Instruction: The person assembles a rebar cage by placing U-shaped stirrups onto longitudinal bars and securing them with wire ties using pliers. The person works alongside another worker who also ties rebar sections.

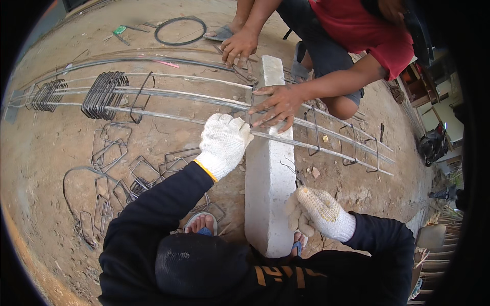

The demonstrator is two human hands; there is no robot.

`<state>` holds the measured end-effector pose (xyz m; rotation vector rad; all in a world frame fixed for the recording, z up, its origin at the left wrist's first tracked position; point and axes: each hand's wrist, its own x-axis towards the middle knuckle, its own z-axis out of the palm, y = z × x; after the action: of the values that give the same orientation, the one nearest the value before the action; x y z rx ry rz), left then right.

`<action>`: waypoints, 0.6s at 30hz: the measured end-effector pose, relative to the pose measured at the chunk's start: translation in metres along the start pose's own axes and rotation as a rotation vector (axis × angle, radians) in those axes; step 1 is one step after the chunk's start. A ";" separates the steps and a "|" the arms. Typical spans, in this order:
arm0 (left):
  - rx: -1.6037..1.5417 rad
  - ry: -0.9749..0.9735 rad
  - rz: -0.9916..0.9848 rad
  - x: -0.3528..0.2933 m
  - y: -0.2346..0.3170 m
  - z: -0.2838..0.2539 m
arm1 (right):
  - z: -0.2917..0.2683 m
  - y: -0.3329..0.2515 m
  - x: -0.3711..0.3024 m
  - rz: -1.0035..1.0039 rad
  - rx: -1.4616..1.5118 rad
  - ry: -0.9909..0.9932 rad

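Observation:
My left hand [224, 143], in a white knit glove, is closed over the near steel bar of a long rebar cage [158, 116], beside a dark stirrup [249, 104] that crosses the bars. What its fingertips touch is hidden. Over the right side of the pale concrete post [268, 188], my gloved right hand [321, 211] is closed around thin tie wires [291, 168], whose ends stick out past the fingers. A co-worker's hand [278, 105] lies spread on the bars above the post. Their other hand [240, 47] hangs near pincers [246, 74].
Bunched stirrups [104, 94] hang on the bars at left; spaced ones [348, 145] stand at right. Loose stirrups [107, 148] litter the dirt at left. A wire coil [180, 31] lies at the back. The co-worker in a red shirt [357, 30] squats across from me.

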<state>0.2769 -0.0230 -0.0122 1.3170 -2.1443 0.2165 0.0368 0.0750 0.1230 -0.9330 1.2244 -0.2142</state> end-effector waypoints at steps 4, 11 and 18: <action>-0.063 0.061 -0.002 0.002 -0.002 0.001 | 0.035 -0.004 0.013 0.139 0.108 -0.026; -0.361 0.232 -0.251 -0.038 -0.023 -0.013 | 0.095 0.003 0.098 -0.160 0.300 -0.036; -1.659 0.067 -1.083 -0.113 -0.016 -0.055 | 0.136 0.025 0.209 -0.553 -0.708 0.090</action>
<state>0.3496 0.0783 -0.0352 1.0018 -0.6202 -1.5137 0.2238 0.0318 -0.0371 -1.8962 1.1100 -0.2647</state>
